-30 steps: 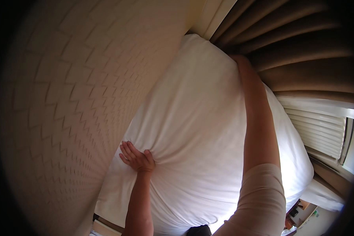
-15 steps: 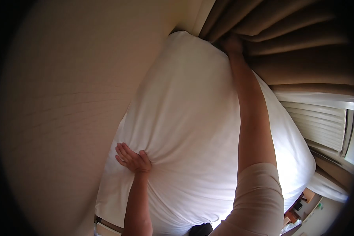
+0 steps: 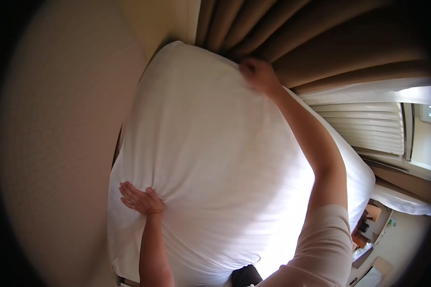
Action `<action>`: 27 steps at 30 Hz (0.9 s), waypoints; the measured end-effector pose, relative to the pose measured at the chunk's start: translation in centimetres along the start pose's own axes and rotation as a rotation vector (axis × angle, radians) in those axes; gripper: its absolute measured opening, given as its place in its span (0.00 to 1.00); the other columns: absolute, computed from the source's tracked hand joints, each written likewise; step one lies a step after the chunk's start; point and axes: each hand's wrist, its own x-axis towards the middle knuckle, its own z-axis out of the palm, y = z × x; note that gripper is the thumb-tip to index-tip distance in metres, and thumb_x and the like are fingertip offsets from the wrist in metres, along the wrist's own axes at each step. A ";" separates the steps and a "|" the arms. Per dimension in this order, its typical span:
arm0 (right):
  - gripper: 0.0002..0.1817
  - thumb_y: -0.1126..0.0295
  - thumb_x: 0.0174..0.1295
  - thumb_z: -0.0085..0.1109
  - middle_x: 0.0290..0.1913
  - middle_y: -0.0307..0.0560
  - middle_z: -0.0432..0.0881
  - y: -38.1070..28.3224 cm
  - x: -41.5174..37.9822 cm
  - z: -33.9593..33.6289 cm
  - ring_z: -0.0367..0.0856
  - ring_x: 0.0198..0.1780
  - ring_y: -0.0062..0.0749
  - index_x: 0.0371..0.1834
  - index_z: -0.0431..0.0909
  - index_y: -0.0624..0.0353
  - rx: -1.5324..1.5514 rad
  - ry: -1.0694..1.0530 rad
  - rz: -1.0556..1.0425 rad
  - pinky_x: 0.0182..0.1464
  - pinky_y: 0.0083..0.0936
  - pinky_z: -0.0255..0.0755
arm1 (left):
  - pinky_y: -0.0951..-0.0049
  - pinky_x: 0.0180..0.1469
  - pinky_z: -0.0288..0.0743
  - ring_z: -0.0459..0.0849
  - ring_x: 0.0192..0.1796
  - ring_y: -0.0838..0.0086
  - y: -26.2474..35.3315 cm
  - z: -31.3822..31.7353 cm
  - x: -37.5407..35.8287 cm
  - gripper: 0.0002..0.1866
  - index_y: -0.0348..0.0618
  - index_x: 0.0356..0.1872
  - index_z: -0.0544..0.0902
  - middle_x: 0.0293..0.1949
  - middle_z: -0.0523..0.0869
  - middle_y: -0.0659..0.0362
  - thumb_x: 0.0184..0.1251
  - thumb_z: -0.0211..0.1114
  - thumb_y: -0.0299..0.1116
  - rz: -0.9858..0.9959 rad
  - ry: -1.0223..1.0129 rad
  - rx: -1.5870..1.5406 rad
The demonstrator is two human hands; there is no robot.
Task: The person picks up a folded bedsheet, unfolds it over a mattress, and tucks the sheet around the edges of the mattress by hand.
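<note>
Your two hands hold up a large white pillow (image 3: pixel 225 162) in a plain, smooth cotton case, plump and filling most of the view. It stands tilted on end, its upper corner against brown curtains. Fine creases fan out from the lower left edge, where the fabric is bunched; its lower right side glows with window light.

Bedroom, white pillow (image 3: pixel 215 158), brown curtains (image 3: pixel 321 43), window blinds (image 3: pixel 368 126)
</note>
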 end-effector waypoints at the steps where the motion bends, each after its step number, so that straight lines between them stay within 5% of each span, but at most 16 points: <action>1: 0.27 0.48 0.70 0.52 0.62 0.56 0.82 1.9 -3.1 -0.5 0.78 0.66 0.49 0.63 0.80 0.53 -0.093 0.002 0.169 0.61 0.38 0.76 | 0.44 0.80 0.31 0.41 0.84 0.54 0.1 -0.1 0.1 0.43 0.32 0.79 0.48 0.82 0.48 0.45 0.76 0.37 0.57 0.004 0.007 0.004; 2: 0.28 0.46 0.72 0.50 0.62 0.57 0.82 4.9 -5.2 -0.9 0.80 0.65 0.48 0.64 0.79 0.52 -0.187 0.002 0.338 0.60 0.37 0.76 | 0.44 0.80 0.32 0.41 0.84 0.54 0.3 -0.4 0.2 0.42 0.32 0.79 0.48 0.82 0.48 0.45 0.76 0.37 0.57 0.006 0.010 0.010; 4: 0.31 0.43 0.73 0.48 0.63 0.54 0.82 13.3 -7.3 -3.3 0.80 0.64 0.41 0.66 0.77 0.54 0.125 0.016 0.282 0.61 0.35 0.75 | 0.44 0.80 0.33 0.41 0.84 0.54 0.6 -0.7 0.1 0.41 0.32 0.79 0.49 0.82 0.48 0.46 0.77 0.36 0.56 0.003 0.004 0.054; 6: 0.33 0.45 0.73 0.47 0.64 0.51 0.80 17.8 -8.1 -7.1 0.79 0.63 0.34 0.67 0.76 0.61 0.343 -0.325 0.702 0.64 0.32 0.70 | 0.44 0.80 0.32 0.41 0.84 0.54 0.1 -0.4 0.0 0.42 0.31 0.79 0.48 0.82 0.48 0.45 0.77 0.35 0.57 0.006 -0.007 0.061; 9: 0.27 0.50 0.73 0.48 0.57 0.53 0.84 18.1 -8.4 -8.1 0.80 0.58 0.36 0.62 0.81 0.61 -0.039 -0.396 0.856 0.59 0.32 0.71 | 0.43 0.80 0.31 0.41 0.84 0.53 0.3 0.5 0.0 0.43 0.31 0.79 0.48 0.81 0.47 0.45 0.77 0.35 0.58 0.005 0.006 0.034; 27: 0.28 0.51 0.71 0.51 0.57 0.60 0.83 27.7 -3.7 -3.5 0.81 0.57 0.39 0.63 0.79 0.63 -0.164 -0.126 0.441 0.63 0.34 0.70 | 0.42 0.79 0.28 0.39 0.84 0.51 -1.0 1.3 -0.1 0.44 0.30 0.79 0.47 0.81 0.46 0.43 0.72 0.45 0.54 -0.013 -0.043 -0.081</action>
